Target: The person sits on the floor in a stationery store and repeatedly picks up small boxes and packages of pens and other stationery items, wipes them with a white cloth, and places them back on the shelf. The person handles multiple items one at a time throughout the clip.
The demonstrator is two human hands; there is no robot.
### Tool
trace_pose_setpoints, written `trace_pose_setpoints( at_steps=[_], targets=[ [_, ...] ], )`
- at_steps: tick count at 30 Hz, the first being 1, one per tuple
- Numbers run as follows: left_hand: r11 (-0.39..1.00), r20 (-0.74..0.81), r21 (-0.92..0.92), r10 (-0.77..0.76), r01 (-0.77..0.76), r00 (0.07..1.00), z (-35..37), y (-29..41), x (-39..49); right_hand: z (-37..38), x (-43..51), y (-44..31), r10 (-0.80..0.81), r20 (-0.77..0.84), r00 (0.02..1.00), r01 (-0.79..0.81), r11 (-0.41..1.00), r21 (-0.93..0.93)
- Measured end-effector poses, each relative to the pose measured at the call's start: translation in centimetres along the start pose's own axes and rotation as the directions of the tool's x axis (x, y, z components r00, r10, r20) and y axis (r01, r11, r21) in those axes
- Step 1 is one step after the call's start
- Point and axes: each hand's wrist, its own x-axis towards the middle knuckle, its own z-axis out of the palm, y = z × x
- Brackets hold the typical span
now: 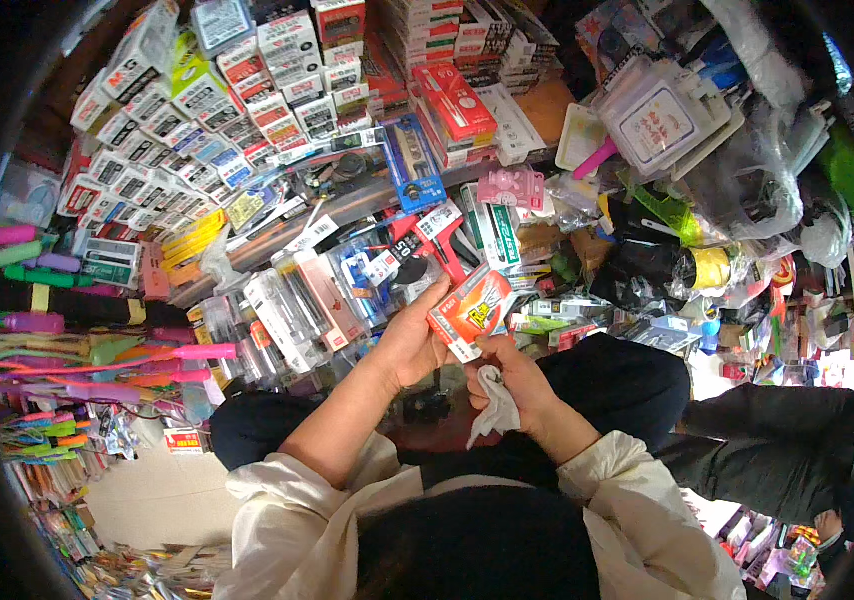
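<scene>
An orange, red and white printed small carton (pixel 474 309) is tilted up in front of me. My left hand (pixel 413 335) grips its left side, thumb along the upper edge. The thumb of my right hand (pixel 520 379) presses on the carton's lower right corner. A crumpled whitish cloth or tissue (pixel 498 405) hangs from the curled fingers of that same hand. Just beyond the carton lie a red and white pack (pixel 442 225) and a green and white box (pixel 498 232) bearing writing. What the carton contains is hidden.
Stacked pen boxes (pixel 164 142) fill the far left. Clear cases of pens (pixel 299 300) stand left of my hands. Plastic bags (pixel 749 180) and clear boxes (pixel 656 120) crowd the right. Colourful pens (pixel 111 360) line the left rim. Another person's dark-clothed leg (pixel 772 442) is at right.
</scene>
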Motion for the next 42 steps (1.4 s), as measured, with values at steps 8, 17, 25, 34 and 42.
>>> trace_pose_setpoints(
  at_steps=[8,17,25,34,42],
  targets=[
    [0.962,0.226,-0.194,0.236,-0.194,0.945,2.3,0.3,-3.5,1.5,-4.8,-4.9,-0.904,0.085,0.420,0.574,0.192,-0.796],
    [0.946,0.215,-0.176,0.308,-0.274,0.927,1.3,0.6,-4.9,3.7,-1.7,-3.3,-0.452,0.794,0.407,0.221,-0.794,-0.566],
    [0.688,0.245,0.406,0.551,-0.601,0.797,2.5,0.0,-6.0,2.2,-4.1,-8.5,-0.983,0.130,-0.130,0.691,-0.184,-0.699],
    [0.839,0.243,0.268,0.417,-0.474,0.876,2.4,-0.2,-5.7,1.9,-1.8,-9.5,-0.701,0.710,-0.061,0.310,-0.690,-0.654],
    [0.804,0.207,-0.122,0.594,-0.582,0.778,2.4,0.4,-3.7,0.9,-0.8,-2.7,-0.809,0.017,0.588,0.635,0.448,-0.629]
  ],
)
